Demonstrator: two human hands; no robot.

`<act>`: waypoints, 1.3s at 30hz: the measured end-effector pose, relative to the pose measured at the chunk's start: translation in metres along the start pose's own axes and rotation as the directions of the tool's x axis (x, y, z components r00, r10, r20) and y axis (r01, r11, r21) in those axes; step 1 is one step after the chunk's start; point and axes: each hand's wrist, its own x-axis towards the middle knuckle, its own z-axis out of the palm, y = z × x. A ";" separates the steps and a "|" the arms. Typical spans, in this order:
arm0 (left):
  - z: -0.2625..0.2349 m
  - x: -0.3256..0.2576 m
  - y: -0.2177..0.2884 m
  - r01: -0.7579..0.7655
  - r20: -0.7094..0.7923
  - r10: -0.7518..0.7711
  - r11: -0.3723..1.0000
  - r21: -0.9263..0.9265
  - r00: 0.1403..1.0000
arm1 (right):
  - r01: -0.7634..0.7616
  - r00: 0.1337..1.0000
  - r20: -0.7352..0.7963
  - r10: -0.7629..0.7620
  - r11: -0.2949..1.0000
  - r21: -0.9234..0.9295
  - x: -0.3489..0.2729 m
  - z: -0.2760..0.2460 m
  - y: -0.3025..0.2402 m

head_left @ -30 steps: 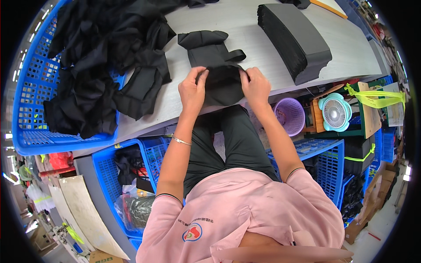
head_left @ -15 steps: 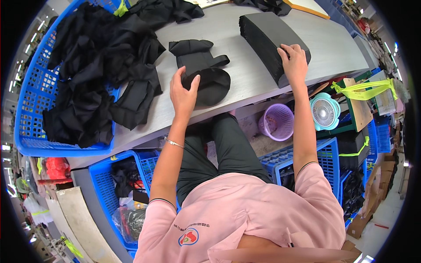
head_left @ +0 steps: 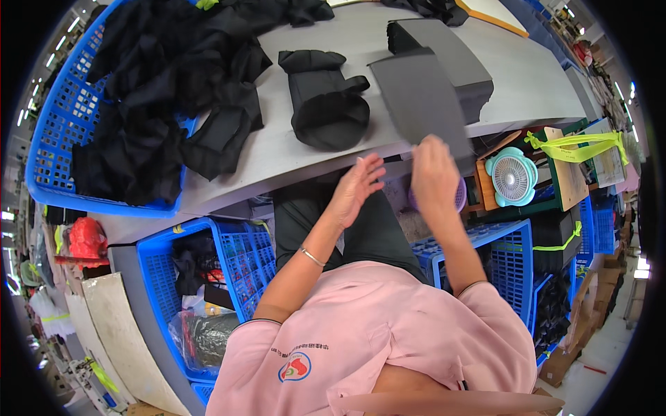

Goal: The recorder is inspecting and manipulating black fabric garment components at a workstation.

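Observation:
My right hand (head_left: 433, 173) grips a flat dark grey foam sheet (head_left: 420, 97) by its near corner and holds it in the air off the table's front edge. Behind the sheet a stack of the same grey sheets (head_left: 451, 59) lies on the grey table (head_left: 277, 156). My left hand (head_left: 357, 187) hovers open just left of the right hand, fingers spread, holding nothing. A black fabric pouch (head_left: 326, 97) lies on the table beyond my left hand.
A blue basket (head_left: 62, 149) heaped with black fabric pieces (head_left: 173, 76) fills the table's left side. Below the table stand blue crates (head_left: 229, 256), a small teal fan (head_left: 512, 177), a purple cup and cardboard boxes.
My right hand reached to the grey stack, took one sheet and pulled it toward me. My left hand let go of the black pouch and drew back off the table.

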 end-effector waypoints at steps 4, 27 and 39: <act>0.004 -0.003 -0.045 0.212 0.128 -0.194 0.965 -0.153 0.973 | -0.193 0.946 0.320 0.055 0.888 0.417 -0.065 -0.018 -0.040; 0.011 -0.036 0.012 -0.006 -0.088 -0.020 0.956 -0.295 0.996 | -0.434 0.886 0.447 0.125 0.568 0.700 -0.090 -0.059 -0.038; -0.012 -0.026 0.053 -0.079 -0.130 0.862 0.193 0.978 0.491 | -0.611 0.790 0.596 0.145 0.265 0.746 -0.062 -0.001 -0.043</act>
